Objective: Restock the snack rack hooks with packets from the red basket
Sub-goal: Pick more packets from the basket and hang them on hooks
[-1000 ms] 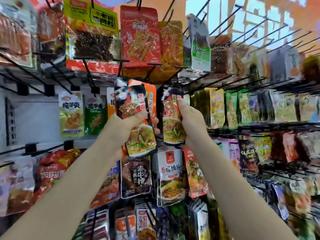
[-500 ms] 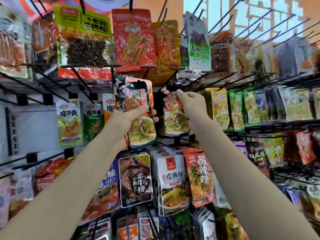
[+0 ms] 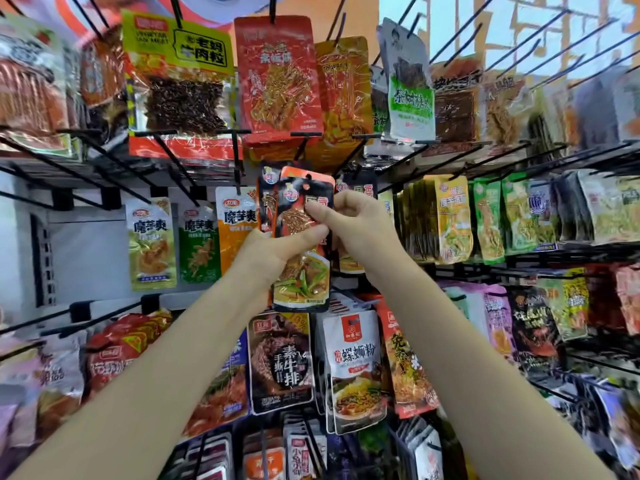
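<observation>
My left hand (image 3: 277, 247) grips a small stack of black-and-orange snack packets (image 3: 301, 271) in front of the rack's middle row, thumb across the front packet. My right hand (image 3: 353, 223) pinches the upper part of that front packet with thumb and fingers. Just behind my right hand a packet of the same kind (image 3: 349, 261) hangs on a hook, mostly hidden. The front packet's hang hole (image 3: 305, 186) shows near its top edge. The red basket is out of view.
Black wire hooks (image 3: 166, 157) jut toward me from every row, some bare at left. Green and orange konjac packets (image 3: 152, 244) hang to the left, yellow and green ones (image 3: 453, 220) to the right. Larger pouches (image 3: 280, 362) hang below, big red and yellow bags (image 3: 277, 77) above.
My right hand left the packet now hanging on the hook and came left to pinch the front packet of the stack in my left hand. The view has tilted slightly.
</observation>
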